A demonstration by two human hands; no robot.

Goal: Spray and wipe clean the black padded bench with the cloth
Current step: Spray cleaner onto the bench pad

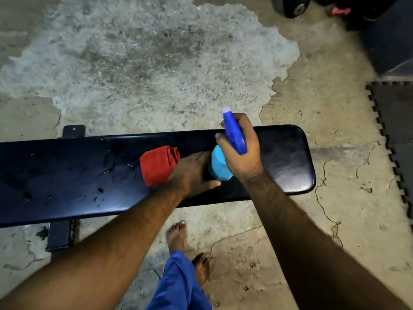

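Observation:
The black padded bench [67, 175] runs left to right across the view, with wet drops on its left half. A folded red cloth [157, 165] lies on its middle. My left hand [193, 174] rests flat on the bench against the cloth's right edge, with fingers and thumb spread toward the base of the spray bottle. My right hand [242, 153] grips the neck of the spray bottle [220, 165], which has a light blue body and a dark blue trigger head. The bottle stands over the bench's right part, nozzle pointing away from me.
A cracked concrete floor surrounds the bench. The bench's metal frame [59, 237] shows under its left part. My bare feet [178, 237] stand close to the near edge. A foam mat [397, 121] lies at the right, and dumbbells [292, 6] sit at the far right.

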